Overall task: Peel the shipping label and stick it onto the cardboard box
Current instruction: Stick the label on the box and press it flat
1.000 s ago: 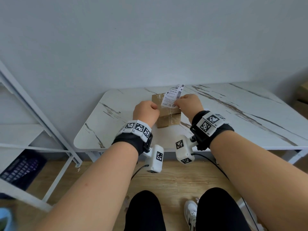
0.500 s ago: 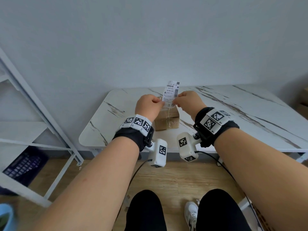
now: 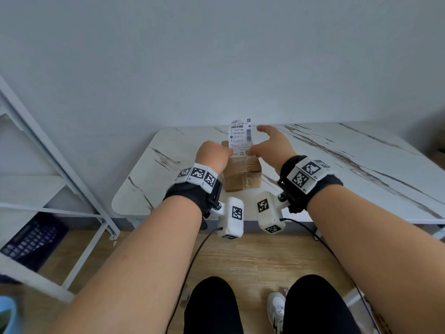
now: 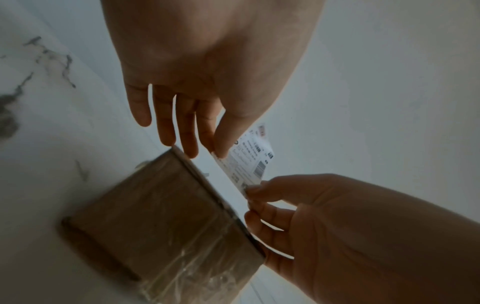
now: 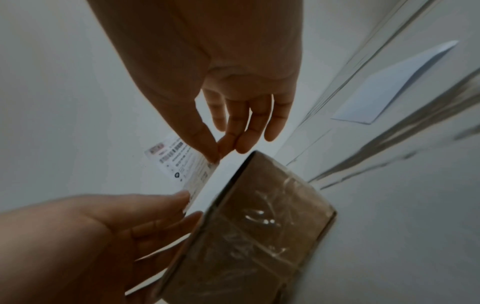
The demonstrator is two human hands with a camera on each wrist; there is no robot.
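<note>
A small brown cardboard box (image 3: 242, 174) sealed with clear tape sits on the marble table near its front edge. The white printed shipping label (image 3: 240, 136) stands upright just above the box's far side. My left hand (image 3: 212, 156) pinches the label's lower left corner, thumb on the printed face (image 4: 221, 152). My right hand (image 3: 274, 145) pinches the lower right corner between thumb and a finger (image 5: 214, 156), its other fingers spread loosely. The box (image 4: 161, 216) lies directly under both hands. The label (image 5: 182, 162) hangs free of the box.
The white marble-patterned table (image 3: 337, 165) stands against a plain wall and stretches far to the right. A white metal shelf frame (image 3: 60, 177) stands at the left with a dark crate (image 3: 29, 239) beneath. Brown boxes (image 3: 439, 150) sit at the far right edge.
The label went from tilted right to upright and slightly higher. My left hand moved from beside the box onto the label's corner. My right fingers spread out.
</note>
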